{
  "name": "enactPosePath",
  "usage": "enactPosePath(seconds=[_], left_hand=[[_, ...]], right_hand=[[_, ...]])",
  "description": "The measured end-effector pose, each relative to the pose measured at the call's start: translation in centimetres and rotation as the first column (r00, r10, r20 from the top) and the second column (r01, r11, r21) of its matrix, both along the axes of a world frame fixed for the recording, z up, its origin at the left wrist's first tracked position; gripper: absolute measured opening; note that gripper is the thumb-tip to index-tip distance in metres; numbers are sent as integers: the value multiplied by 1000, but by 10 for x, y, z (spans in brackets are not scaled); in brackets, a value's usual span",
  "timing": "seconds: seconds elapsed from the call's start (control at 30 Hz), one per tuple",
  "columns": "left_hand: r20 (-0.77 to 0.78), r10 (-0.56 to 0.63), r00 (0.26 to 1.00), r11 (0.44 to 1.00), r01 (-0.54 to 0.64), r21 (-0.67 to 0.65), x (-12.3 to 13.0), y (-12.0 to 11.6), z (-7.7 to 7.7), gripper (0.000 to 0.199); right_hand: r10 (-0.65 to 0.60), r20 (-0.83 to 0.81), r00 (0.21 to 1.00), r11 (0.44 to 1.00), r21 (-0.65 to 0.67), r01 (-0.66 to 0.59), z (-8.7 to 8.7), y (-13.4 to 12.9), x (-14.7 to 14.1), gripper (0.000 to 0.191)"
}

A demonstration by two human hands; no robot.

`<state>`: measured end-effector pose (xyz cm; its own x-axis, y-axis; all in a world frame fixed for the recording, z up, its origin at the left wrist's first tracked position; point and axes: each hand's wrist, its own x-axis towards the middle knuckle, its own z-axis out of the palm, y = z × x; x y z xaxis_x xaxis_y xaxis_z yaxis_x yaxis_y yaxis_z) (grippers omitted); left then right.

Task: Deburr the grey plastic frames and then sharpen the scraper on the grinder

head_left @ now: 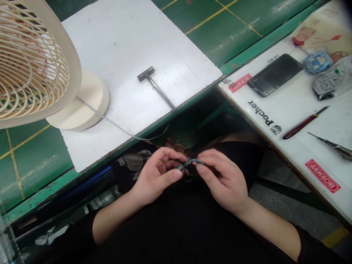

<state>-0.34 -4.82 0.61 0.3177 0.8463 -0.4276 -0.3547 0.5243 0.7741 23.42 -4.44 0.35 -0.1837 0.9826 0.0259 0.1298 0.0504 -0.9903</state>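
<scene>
- The head view looks from the wearer's head, forward and steeply down.
- Within arm's reach, the bare left hand [158,174] and bare right hand [225,178] fall just below its centre.
- It crops the cream plastic fan [41,62] at left and the white, red-labelled counter [291,159] at right.

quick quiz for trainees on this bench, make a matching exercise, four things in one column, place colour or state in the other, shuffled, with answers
Things:
1. hammer
2. fan
3. smartphone
4. dark flexible piece

Descriptions:
A. black, screen dark
B. between left hand and right hand
C. metallic grey, T-shaped
D. cream, with round base

Pairs: 1-C, 2-D, 3-A, 4-B
</scene>
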Motion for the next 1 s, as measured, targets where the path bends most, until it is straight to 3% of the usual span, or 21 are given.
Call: enactPosePath(seconds=[0.1, 0.23, 0.6, 0.7, 1.0], left_hand=[[116, -88, 989, 975, 110, -193, 1, 3, 0, 50], [121, -116, 986, 948, 146, -283, 1, 8, 2, 50], [115, -27, 993, 938, 65, -340, 1, 10, -1, 43], [107, -29, 994, 946, 62, -319, 1, 9, -1, 50], [94, -25, 995, 941, 55, -333, 2, 7, -6, 47]], right_hand=[[-120, -153, 981, 930, -364, 57, -5, 3, -3, 22], [-183, -225, 957, 850, -525, 39, -13, 6, -8, 35], [-211, -280, 936, 781, -625, -11, -17, 6, -13, 40], [-205, -275, 939, 777, -629, -14, -18, 5, -13, 40], [-190, -265, 945, 788, -616, -14, -19, 3, -11, 41]])
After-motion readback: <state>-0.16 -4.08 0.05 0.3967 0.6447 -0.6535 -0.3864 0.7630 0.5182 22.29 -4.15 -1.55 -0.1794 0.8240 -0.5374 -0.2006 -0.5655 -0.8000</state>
